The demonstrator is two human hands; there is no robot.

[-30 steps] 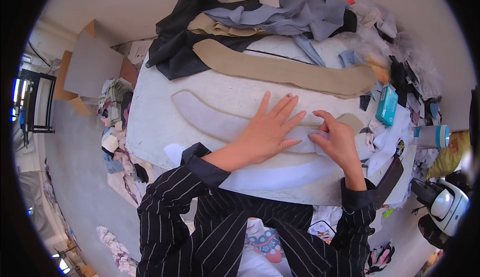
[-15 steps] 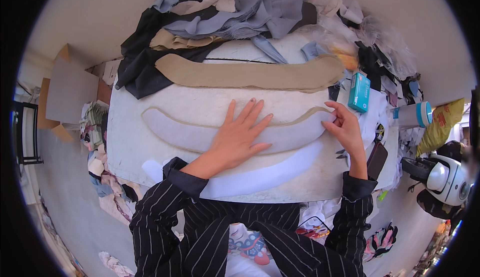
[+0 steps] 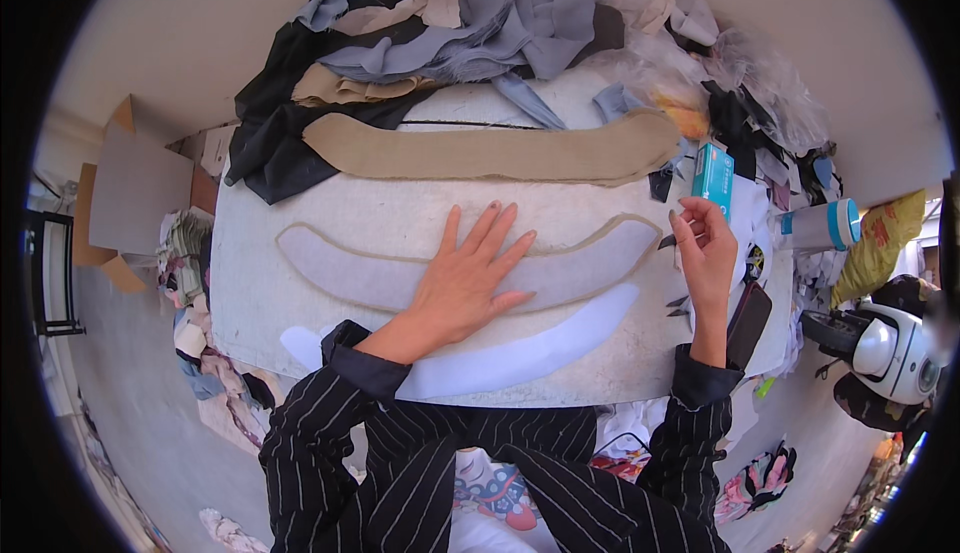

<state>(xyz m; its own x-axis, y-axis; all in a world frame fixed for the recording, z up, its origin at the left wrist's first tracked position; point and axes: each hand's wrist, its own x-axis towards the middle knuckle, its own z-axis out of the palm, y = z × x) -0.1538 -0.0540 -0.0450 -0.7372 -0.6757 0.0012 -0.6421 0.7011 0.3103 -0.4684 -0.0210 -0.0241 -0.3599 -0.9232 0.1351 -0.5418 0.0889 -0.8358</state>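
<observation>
A curved strip of pale lilac-grey fabric with a thin tan edge lies across the table in front of me. My left hand rests on its middle, palm down with fingers spread. Just off the strip's right end hovers my right hand, its fingers curled and thumb close to the forefinger; whatever they pinch, if anything, is too small to see. Dark pointed metal tips show beside that hand. Nearer to me lies a white curved piece, partly under my left sleeve. Beyond the strip is a tan curved fabric stack.
Heaped grey, black and tan cloth covers the table's far side. At right are a teal box, a dark phone, a clear jar with a blue lid and plastic bags. A cardboard box stands left of the table.
My right hand has let go of the strip's right end and moved a little to the right, off the fabric. The left hand stays pressed on the strip.
</observation>
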